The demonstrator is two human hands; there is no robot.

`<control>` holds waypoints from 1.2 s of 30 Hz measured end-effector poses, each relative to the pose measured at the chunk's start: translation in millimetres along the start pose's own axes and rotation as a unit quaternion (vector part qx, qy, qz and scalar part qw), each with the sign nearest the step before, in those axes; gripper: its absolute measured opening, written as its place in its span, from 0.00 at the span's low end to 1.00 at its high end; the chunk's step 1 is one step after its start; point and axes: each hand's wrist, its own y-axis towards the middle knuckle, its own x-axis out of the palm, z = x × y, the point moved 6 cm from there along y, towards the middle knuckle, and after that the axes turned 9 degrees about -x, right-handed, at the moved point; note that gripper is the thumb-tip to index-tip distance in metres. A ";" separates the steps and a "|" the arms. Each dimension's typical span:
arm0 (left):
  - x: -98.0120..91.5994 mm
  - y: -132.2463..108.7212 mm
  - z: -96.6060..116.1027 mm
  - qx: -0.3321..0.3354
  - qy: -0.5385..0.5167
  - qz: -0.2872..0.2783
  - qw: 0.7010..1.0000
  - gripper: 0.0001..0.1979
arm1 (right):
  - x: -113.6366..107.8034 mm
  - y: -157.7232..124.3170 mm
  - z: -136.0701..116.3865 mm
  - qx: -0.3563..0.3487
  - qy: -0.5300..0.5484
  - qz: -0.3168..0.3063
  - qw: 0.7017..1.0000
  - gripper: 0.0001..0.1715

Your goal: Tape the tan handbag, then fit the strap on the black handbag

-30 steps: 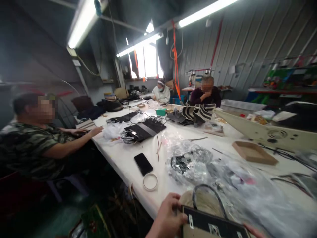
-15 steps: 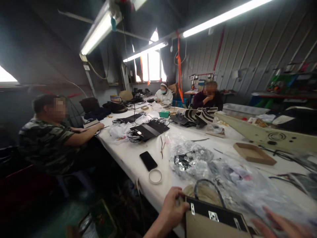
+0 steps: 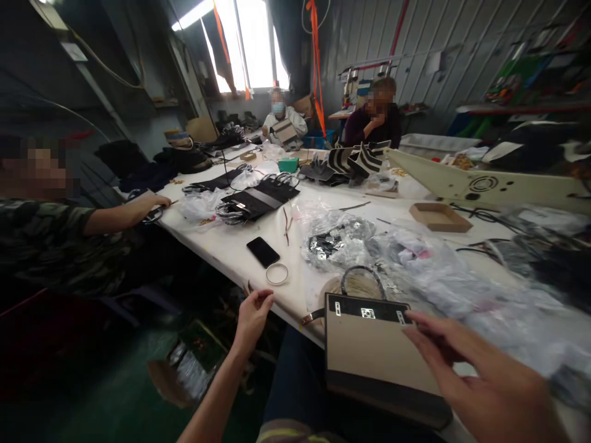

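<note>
A beige and black handbag (image 3: 369,344) with a dark looped handle leans at the table's front edge. Metal fittings (image 3: 368,313) line its black top band, and a brown strap end (image 3: 310,318) sticks out at its left. My right hand (image 3: 480,363) has thumb and forefinger closed at the bag's upper right, by the right-hand fitting. Away from the bag, my left hand (image 3: 252,320) is pinched at the table edge, beside thin brown strips (image 3: 248,288). Whatever lies between its fingertips is too small to make out.
A phone (image 3: 263,251) and a tape roll (image 3: 277,274) lie ahead of my left hand. Crumpled plastic bags (image 3: 429,271) spread behind the handbag, near a cardboard tray (image 3: 441,217). Co-workers sit at the left and far side. An open box (image 3: 184,375) stands on the floor.
My left hand has let go of the handbag's left top corner and moved left to the table edge. My right hand has come onto the bag's right side. The view has tilted down.
</note>
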 end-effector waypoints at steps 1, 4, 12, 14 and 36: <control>-9.1 0.9 1.7 -0.005 -0.001 0.008 1.000 0.23 | 20.7 -0.2 -7.9 -0.026 0.004 -0.017 1.000 0.18; -33.3 4.3 -2.3 -0.027 0.000 0.027 0.999 0.24 | 70.2 -17.6 -16.3 -0.054 0.030 -0.050 0.997 0.14; -82.2 20.4 -85.9 -0.087 -0.060 0.137 0.985 0.36 | 91.4 -37.7 -0.6 -0.098 0.034 -0.103 0.989 0.15; -83.5 32.9 -98.0 -0.085 -0.078 0.138 0.984 0.40 | 93.5 -34.2 -5.0 -0.127 0.041 -0.106 0.985 0.15; -81.0 24.5 33.3 -0.039 -0.143 -0.056 0.987 0.26 | 120.6 -39.6 -21.3 -0.146 0.122 -0.155 0.969 0.09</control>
